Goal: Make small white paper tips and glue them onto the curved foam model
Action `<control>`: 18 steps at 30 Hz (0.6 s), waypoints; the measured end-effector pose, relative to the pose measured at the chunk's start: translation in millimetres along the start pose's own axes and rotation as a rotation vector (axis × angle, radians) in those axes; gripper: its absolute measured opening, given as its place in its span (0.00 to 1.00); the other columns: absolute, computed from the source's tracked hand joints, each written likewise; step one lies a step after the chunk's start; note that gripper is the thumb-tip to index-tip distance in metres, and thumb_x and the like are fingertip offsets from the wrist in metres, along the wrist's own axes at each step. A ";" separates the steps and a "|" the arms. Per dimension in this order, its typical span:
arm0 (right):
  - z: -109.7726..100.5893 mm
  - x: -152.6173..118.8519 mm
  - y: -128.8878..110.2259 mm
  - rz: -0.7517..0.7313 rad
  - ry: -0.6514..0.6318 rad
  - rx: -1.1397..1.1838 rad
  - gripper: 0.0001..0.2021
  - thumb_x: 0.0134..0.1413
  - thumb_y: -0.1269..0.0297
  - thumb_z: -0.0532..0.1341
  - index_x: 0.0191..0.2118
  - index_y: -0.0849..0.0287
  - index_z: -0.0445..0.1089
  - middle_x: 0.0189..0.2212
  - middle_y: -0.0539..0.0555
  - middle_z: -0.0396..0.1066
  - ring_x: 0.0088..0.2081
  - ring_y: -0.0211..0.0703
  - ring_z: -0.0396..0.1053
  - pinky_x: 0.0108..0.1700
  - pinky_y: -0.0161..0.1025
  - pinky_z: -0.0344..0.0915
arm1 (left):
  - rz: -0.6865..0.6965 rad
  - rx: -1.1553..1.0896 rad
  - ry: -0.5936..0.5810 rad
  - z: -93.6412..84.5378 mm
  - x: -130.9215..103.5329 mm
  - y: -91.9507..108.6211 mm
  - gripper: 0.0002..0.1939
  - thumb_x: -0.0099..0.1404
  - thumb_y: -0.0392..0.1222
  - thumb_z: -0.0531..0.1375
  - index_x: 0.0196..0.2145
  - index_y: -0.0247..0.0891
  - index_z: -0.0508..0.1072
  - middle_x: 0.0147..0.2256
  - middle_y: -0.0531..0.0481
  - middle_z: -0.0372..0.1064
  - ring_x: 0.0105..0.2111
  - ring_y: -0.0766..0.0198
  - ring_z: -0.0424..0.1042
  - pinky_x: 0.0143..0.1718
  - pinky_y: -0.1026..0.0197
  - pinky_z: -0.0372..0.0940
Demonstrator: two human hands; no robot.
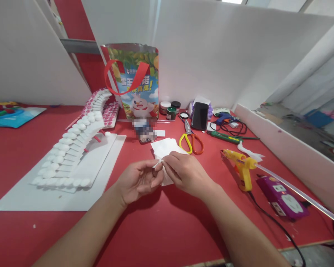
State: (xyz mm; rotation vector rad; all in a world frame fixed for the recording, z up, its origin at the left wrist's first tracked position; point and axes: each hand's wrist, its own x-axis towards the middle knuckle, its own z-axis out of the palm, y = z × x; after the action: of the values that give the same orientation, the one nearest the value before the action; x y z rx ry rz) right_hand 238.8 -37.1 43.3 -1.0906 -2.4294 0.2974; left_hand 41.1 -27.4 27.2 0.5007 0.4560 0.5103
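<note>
My left hand [141, 179] and my right hand [187, 172] meet over the red table, fingertips pinched together on a small piece of white paper [157, 163]. Its exact shape is partly covered by the fingers. Just behind and beneath the hands lies a stack of white paper sheets [167, 145]. To the left, a curved white model [69, 148], edged with rows of round white pieces, rests on white boards [111, 163]. Scissors [191, 142] with one yellow and one orange handle lie beyond my right hand.
A yellow glue gun [243, 165] with a long clear stick and a purple power strip [283, 198] sit at right. Farther back are a green utility knife [226, 137], a black phone [200, 115], small paint jars [171, 112] and a colourful bag [139, 83] against the white partition.
</note>
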 end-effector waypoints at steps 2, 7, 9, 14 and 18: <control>0.5 -0.6 -0.4 0.046 0.057 0.092 0.12 0.71 0.64 0.51 0.41 0.62 0.70 0.31 0.55 0.71 0.29 0.40 0.62 0.31 0.36 0.51 | 0.029 0.038 0.036 2.0 -0.1 -0.7 0.10 0.64 0.41 0.61 0.28 0.37 0.65 0.18 0.52 0.69 0.09 0.75 0.52 0.08 0.75 0.44; 0.9 -0.3 -5.5 0.232 0.162 0.369 0.08 0.66 0.62 0.58 0.36 0.59 0.68 0.23 0.47 0.66 0.23 0.34 0.57 0.29 0.34 0.52 | 0.176 0.255 0.174 9.0 0.9 -7.5 0.12 0.67 0.46 0.59 0.28 0.39 0.63 0.19 0.55 0.65 0.11 0.75 0.50 0.10 0.73 0.42; 1.7 0.6 -8.0 0.315 0.174 0.419 0.08 0.62 0.64 0.59 0.32 0.58 0.67 0.21 0.46 0.64 0.22 0.34 0.56 0.28 0.33 0.52 | 0.222 0.417 0.247 11.1 1.6 -12.0 0.13 0.69 0.49 0.57 0.30 0.40 0.62 0.20 0.56 0.64 0.12 0.74 0.50 0.12 0.71 0.42; 6.4 3.4 -11.8 0.469 0.159 0.456 0.09 0.58 0.65 0.59 0.27 0.58 0.66 0.20 0.48 0.67 0.23 0.35 0.59 0.27 0.34 0.53 | 0.425 1.170 0.509 13.6 1.6 -19.8 0.16 0.73 0.50 0.50 0.29 0.42 0.57 0.23 0.57 0.58 0.21 0.67 0.57 0.23 0.64 0.52; 9.8 6.6 -12.1 0.557 0.140 0.577 0.11 0.57 0.64 0.60 0.25 0.58 0.66 0.21 0.49 0.68 0.25 0.36 0.62 0.27 0.34 0.55 | 0.432 1.747 0.636 16.5 0.4 -18.8 0.12 0.72 0.44 0.45 0.29 0.43 0.56 0.25 0.52 0.62 0.23 0.61 0.61 0.26 0.59 0.48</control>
State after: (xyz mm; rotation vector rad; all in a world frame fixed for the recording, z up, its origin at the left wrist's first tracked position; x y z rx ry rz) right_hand 222.4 -40.3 41.4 -1.4133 -1.7003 0.9878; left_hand 56.5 -47.0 29.7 2.1758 1.4114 0.5810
